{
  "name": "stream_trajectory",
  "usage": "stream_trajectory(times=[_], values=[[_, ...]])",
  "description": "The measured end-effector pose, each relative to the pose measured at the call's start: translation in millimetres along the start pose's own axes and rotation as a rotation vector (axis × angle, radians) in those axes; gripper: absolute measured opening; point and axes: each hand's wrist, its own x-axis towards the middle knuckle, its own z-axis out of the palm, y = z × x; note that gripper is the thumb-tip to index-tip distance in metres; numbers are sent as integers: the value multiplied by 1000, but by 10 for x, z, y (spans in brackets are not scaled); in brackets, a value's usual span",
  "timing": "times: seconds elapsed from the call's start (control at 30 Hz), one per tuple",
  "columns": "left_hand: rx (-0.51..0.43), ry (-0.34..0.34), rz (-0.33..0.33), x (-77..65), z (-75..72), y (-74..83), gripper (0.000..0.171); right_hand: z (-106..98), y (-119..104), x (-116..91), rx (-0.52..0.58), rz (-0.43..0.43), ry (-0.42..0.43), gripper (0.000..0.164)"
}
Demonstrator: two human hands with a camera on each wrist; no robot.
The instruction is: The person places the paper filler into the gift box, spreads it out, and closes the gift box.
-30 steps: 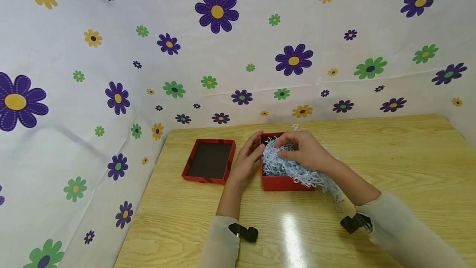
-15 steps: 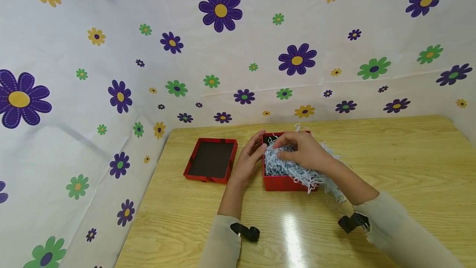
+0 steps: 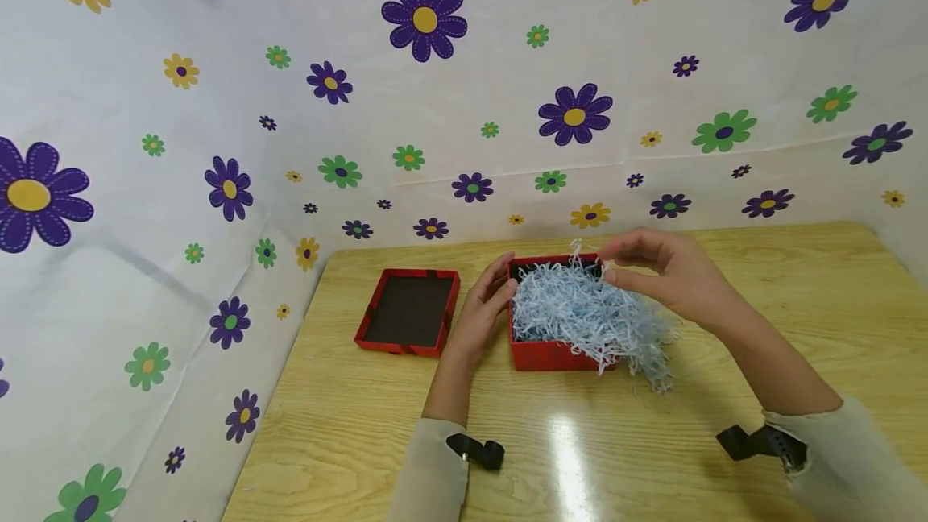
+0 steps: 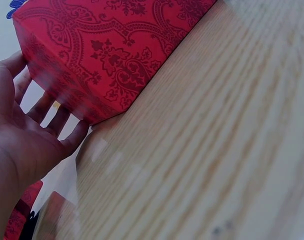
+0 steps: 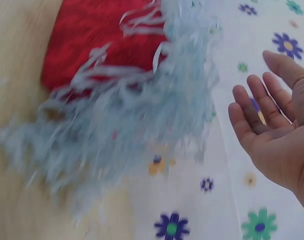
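Note:
A red patterned box [image 3: 554, 356] stands uncovered on the table, heaped with pale blue shredded paper [image 3: 580, 308]. The shreds spill over its right and front sides, and strands hang down outside, as the right wrist view shows too. My left hand [image 3: 482, 308] rests its fingertips against the left wall of the box; in the left wrist view the fingers [image 4: 57, 120] lie spread along that wall. Beside the box's back right corner, my right hand [image 3: 674, 272] is raised with loosely bent fingers. In the right wrist view that hand [image 5: 277, 125] holds nothing and is apart from the shreds.
The box's red lid [image 3: 411, 347] lies to the left, its dark inside facing up. A wooden table [image 3: 348, 433] carries everything. Flowered white cloth [image 3: 471, 87] covers the walls behind and to the left.
My right hand has come off the shredded paper and moved right, up beside the box. More of the heap shows now. My left hand stays at the box's left wall.

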Motion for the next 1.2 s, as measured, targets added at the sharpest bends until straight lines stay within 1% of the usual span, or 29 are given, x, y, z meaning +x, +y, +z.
stream_trajectory(times=[0.13,0.2,0.3,0.47,0.63,0.73,0.83,0.97,1.1,1.2], values=[[2,6,-10,-2,7,0,52,-133,132,-230,18,9,56,33],[5,7,-15,-3,15,0,53,-174,230,-345,18,-10,60,38],[9,4,-15,-2,10,3,56,-189,387,-493,48,-52,49,46],[7,10,-15,-7,7,7,54,-120,589,-659,102,-88,11,56],[11,14,-11,-13,10,12,52,3,703,-727,87,-80,-15,66],[13,16,-9,-16,12,8,51,73,749,-740,81,-65,-21,70],[12,14,-8,-25,11,1,50,125,777,-738,92,-45,-11,67],[3,7,-3,-27,11,0,49,162,755,-726,74,-30,45,50],[-5,7,-4,-23,8,1,49,153,660,-711,-2,-26,129,33],[-3,8,-2,-22,3,2,49,118,579,-687,-34,-39,176,27]])
